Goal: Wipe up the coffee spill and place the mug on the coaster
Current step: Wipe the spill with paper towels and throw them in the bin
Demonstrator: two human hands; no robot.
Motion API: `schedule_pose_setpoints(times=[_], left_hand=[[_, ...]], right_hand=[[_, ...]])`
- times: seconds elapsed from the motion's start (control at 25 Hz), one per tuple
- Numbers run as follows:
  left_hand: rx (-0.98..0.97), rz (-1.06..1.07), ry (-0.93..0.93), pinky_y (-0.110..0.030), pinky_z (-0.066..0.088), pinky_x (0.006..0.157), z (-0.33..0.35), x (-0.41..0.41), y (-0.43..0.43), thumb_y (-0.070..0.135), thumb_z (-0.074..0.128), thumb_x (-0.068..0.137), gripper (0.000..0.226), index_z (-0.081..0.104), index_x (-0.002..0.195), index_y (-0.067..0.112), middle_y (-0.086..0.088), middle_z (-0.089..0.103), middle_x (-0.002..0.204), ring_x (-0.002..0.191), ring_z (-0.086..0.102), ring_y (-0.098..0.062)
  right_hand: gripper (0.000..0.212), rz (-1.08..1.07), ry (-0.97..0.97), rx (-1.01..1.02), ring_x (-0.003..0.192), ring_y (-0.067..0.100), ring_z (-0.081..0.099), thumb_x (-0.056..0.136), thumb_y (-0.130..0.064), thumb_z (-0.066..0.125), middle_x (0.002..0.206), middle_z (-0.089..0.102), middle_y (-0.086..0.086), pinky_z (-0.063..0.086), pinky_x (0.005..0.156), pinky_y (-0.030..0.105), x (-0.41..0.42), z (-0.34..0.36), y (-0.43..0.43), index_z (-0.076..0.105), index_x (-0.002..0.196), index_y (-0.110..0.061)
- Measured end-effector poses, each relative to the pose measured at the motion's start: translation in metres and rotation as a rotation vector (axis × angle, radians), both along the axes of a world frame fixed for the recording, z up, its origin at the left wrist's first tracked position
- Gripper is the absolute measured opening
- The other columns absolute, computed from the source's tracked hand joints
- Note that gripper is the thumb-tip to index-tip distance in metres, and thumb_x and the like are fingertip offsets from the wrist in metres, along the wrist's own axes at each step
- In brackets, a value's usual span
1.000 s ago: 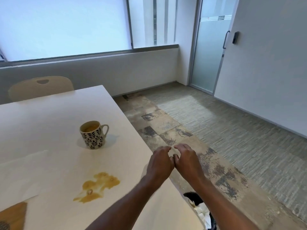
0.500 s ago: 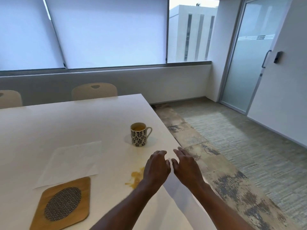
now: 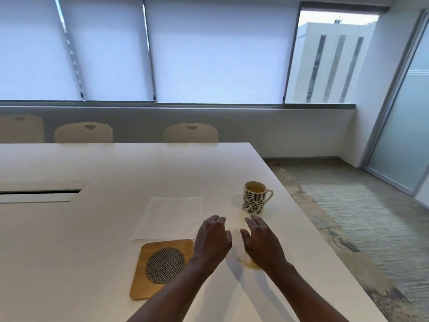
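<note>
A white mug [image 3: 254, 198] with a dark leaf pattern stands upright near the table's right edge, coffee inside, handle pointing right. A brown coffee spill [image 3: 248, 263] lies on the table, mostly hidden under my right hand [image 3: 263, 241]. A white paper napkin [image 3: 170, 217] lies flat left of the mug. In front of the napkin sits a wooden coaster [image 3: 162, 266] with a woven dark oval. My left hand [image 3: 213, 239] hovers between coaster and spill. Both hands are empty with fingers apart.
The white table [image 3: 92, 228] has a cable slot [image 3: 39, 191] at the left. Three beige chairs [image 3: 190, 133] stand along its far side under blinds. The table's right edge drops to patterned carpet [image 3: 359, 217]. A frosted glass door [image 3: 404, 135] is at the far right.
The view has swung left and up, bringing the napkin, coaster and chairs fully into sight. My hands have moved apart and now hang over the spill.
</note>
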State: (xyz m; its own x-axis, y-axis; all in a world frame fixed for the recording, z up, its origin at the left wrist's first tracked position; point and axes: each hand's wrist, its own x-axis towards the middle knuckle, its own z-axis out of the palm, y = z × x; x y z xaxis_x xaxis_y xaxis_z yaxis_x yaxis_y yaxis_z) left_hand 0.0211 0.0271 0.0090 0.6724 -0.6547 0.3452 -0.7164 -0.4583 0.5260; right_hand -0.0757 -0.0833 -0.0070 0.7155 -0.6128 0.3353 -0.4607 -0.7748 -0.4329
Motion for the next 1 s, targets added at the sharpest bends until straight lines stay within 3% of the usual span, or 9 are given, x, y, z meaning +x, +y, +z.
schedule_pose_setpoints(times=[0.44, 0.6, 0.76, 1.0], left_hand=[[0.077, 0.233, 0.027, -0.032, 0.052, 0.090, -0.020, 0.112, 0.081, 0.015, 0.057, 0.090, 0.033, 0.062, 0.122, 0.009, -0.008, 0.066, 0.124, 0.113, 0.064, -0.025], [0.255, 0.245, 0.039, -0.031, 0.046, 0.097, -0.025, 0.151, 0.092, 0.031, 0.057, 0.093, 0.040, 0.057, 0.124, 0.006, -0.009, 0.061, 0.125, 0.120, 0.056, -0.023], [0.420, 0.224, 0.120, -0.036, 0.040, 0.107, -0.035, 0.170, 0.088, 0.049, 0.051, 0.094, 0.060, 0.048, 0.135, 0.004, -0.015, 0.047, 0.145, 0.134, 0.043, -0.027], [0.463, 0.130, 0.079, -0.036, 0.049, 0.088, -0.032, 0.168, 0.063, 0.047, 0.053, 0.094, 0.046, 0.059, 0.119, 0.009, -0.010, 0.064, 0.120, 0.111, 0.059, -0.025]], right_hand=[[0.049, 0.217, 0.128, 0.043, 0.139, 0.023, 0.042, 0.098, -0.033, 0.050, 0.151, 0.045, 0.012, 0.037, 0.110, 0.032, 0.101, -0.003, 0.046, 0.046, 0.142, -0.012], [0.051, 0.300, 0.238, 0.092, 0.142, 0.027, 0.037, 0.096, -0.034, 0.053, 0.157, 0.034, 0.012, 0.036, 0.112, 0.037, 0.137, -0.006, 0.042, 0.045, 0.143, -0.014], [0.060, 0.346, 0.391, 0.093, 0.150, 0.025, 0.018, 0.096, -0.039, 0.052, 0.164, 0.012, 0.010, 0.025, 0.118, 0.038, 0.171, -0.015, 0.039, 0.034, 0.148, -0.017], [0.065, 0.429, 0.578, 0.025, 0.152, 0.024, 0.002, 0.099, -0.048, 0.039, 0.166, 0.003, 0.006, 0.008, 0.122, 0.041, 0.195, -0.021, 0.027, 0.015, 0.155, -0.025]])
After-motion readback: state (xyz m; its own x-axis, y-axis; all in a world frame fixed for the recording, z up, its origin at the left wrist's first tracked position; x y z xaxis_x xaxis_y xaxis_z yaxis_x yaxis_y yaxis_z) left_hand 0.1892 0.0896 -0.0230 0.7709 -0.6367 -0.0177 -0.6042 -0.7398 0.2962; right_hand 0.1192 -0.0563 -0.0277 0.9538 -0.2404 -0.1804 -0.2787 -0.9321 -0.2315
